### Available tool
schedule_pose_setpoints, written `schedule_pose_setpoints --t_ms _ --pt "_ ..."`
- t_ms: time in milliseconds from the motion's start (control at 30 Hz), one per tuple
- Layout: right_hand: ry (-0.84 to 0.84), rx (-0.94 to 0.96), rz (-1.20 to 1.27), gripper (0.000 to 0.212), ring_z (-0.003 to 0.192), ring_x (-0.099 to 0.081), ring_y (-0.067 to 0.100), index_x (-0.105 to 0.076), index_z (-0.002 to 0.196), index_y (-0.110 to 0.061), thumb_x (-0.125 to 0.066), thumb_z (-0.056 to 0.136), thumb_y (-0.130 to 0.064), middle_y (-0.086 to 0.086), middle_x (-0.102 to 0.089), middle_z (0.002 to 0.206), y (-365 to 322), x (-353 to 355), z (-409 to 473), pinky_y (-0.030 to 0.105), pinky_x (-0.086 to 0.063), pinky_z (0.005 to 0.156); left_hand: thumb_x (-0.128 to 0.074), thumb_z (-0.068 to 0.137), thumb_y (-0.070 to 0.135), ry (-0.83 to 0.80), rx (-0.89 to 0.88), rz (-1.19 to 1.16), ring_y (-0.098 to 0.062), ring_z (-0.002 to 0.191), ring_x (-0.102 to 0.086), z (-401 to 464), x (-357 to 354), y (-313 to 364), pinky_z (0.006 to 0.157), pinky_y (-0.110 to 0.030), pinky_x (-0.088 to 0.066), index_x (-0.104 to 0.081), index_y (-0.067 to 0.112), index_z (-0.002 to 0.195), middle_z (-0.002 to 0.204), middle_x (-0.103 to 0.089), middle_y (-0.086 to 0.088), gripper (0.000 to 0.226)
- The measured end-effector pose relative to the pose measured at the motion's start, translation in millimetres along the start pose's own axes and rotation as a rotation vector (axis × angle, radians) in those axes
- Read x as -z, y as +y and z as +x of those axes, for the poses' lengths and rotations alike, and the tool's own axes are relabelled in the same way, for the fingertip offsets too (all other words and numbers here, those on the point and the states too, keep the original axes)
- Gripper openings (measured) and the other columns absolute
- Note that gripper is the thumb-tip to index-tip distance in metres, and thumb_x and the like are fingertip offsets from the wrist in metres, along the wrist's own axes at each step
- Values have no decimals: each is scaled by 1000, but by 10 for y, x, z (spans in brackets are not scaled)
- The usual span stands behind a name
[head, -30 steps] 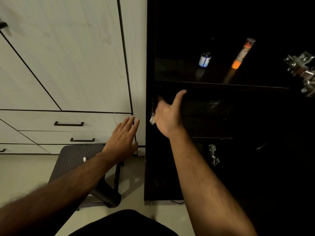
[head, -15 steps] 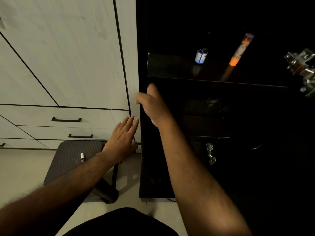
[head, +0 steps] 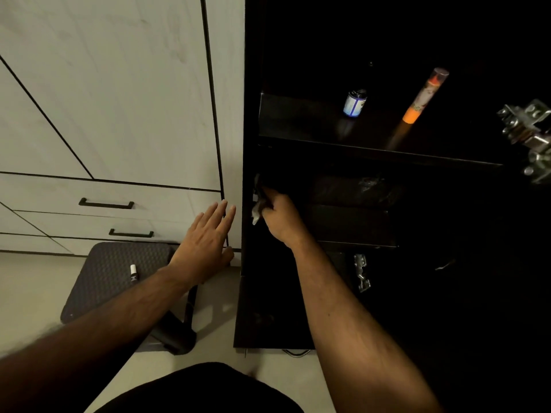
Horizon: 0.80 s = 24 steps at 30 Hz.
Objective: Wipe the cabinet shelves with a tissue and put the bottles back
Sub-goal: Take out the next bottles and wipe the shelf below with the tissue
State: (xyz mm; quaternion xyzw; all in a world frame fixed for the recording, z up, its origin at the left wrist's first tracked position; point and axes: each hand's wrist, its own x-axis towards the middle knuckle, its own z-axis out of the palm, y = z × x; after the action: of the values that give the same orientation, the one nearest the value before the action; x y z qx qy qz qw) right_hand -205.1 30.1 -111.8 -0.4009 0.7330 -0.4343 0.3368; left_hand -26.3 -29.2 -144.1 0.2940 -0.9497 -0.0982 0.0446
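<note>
The dark cabinet (head: pixel 250 114) stands open on the right. My right hand (head: pixel 278 216) holds a white tissue (head: pixel 256 211) against the left inner wall, below the upper shelf (head: pixel 298 126). On that shelf stand a small bottle with a blue and white label (head: pixel 354 103) and a tall orange tube with a clear cap (head: pixel 423 96). My left hand (head: pixel 205 239) hovers flat with straight fingers in front of the white wardrobe, holding nothing. A tiny white-capped bottle (head: pixel 133 273) lies on the dark stool (head: pixel 119 272).
The white wardrobe (head: pixel 104 99) with two black drawer handles (head: pixel 105 203) fills the left. Metal hinges (head: pixel 527 135) jut out at the right edge, and another hinge (head: pixel 361 272) sits lower down. A lower shelf (head: pixel 351 225) lies beside my right hand.
My right hand swung from the shelf front to the cabinet's left edge, then dropped and pushed in along the left wall with the tissue. The left hand stayed still.
</note>
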Motion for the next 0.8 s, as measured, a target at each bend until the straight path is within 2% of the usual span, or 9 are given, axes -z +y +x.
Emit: schedule_pose_setpoints --t_ms 67,167,267,400,467,533,667,733,800 --pt "69 -54 -12 39 112 -59 17 -57 132 -19 -51 97 -3 5 -60 129 123 -117 4 17 -41 84 -54 94 32 5 6 -22 -23 151 9 -2 -10 10 123 -40 -3 10 18 153 164 7 -8 89" --pt "232 -236 67 24 91 -62 10 -65 114 -18 -56 94 -7 3 -66 112 188 -260 23 14 -41 67 -56 93 32 46 2 -55 -24 151 5 -13 -36 6 121 -37 0 4 17 155 164 2 -9 88" --pt "442 -338 473 16 91 -66 17 -66 100 -15 -55 94 -6 2 -66 99 -1 -239 110 20 -51 65 -56 92 35 61 -18 -55 -23 151 4 4 -5 -34 119 -36 1 2 18 155 164 -1 -9 87" --pt "743 -131 813 15 76 -65 18 -66 87 -9 -59 88 5 6 -67 84 -499 51 226 20 -54 56 -46 93 54 148 -59 -28 -24 150 6 55 187 -115 120 -39 -2 4 19 155 164 2 -11 87" --pt "830 11 834 22 79 -66 21 -65 87 -14 -59 86 6 3 -66 83 -693 186 247 24 -57 66 -32 90 69 226 -67 -15 -24 150 9 116 388 -139 120 -42 -2 2 17 156 163 7 -11 91" --pt "842 60 863 12 91 -63 20 -62 98 -16 -54 94 -8 0 -63 92 -786 216 275 28 -54 85 -25 86 78 312 -82 -5 -27 150 9 231 656 -154 120 -45 -1 3 15 156 163 9 -14 98" --pt "896 46 402 26 88 -52 19 -52 117 8 -31 104 -1 7 -53 96 -702 144 427 45 -35 110 -32 83 82 469 -202 -4 -35 150 3 493 1237 -118 120 -54 -10 -3 9 156 162 2 -22 107" --pt "807 48 138 23 85 -58 25 -56 114 15 -41 99 5 17 -61 96 -645 82 468 44 -45 94 -39 84 81 550 -286 -25 -38 149 -1 589 1455 -76 119 -58 -14 -9 4 155 160 -3 -26 108" --pt "804 -24 -174 9 79 -65 20 -67 95 -3 -59 93 -7 8 -65 84 -538 20 445 29 -51 69 -42 82 82 609 -346 -12 -41 149 -4 667 1611 -23 117 -60 -16 -12 2 153 159 -6 -29 111"
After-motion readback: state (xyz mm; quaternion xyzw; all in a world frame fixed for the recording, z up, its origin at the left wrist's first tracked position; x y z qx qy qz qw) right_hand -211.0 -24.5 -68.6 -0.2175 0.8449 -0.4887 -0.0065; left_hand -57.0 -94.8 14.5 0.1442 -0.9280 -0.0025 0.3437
